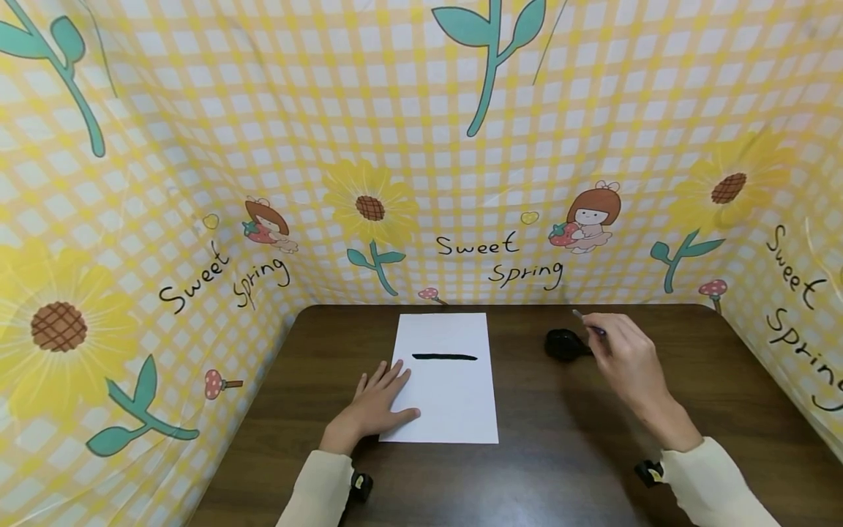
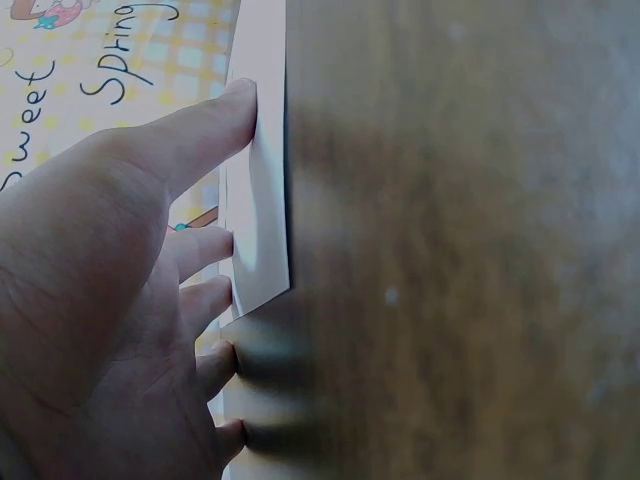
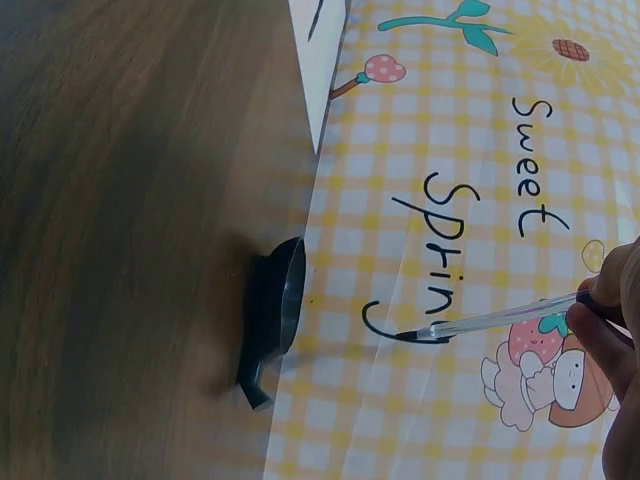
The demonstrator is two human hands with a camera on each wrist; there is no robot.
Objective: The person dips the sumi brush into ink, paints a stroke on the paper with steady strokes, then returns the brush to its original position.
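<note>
My left hand rests with fingers spread on the lower left of a white sheet of paper. In the left wrist view its thumb lies over the paper's edge, and some fingertips touch the wood beside it. One thick black stroke runs across the sheet. My right hand pinches a slim brush with a clear handle and a dark tip. That tip hangs in the air above a small black dish with a short handle. Whatever the dish holds cannot be made out.
A dark brown wooden table carries the paper and dish. Yellow checked cloth with sunflowers and lettering hangs behind the table and along both sides. A small black device is strapped at each wrist.
</note>
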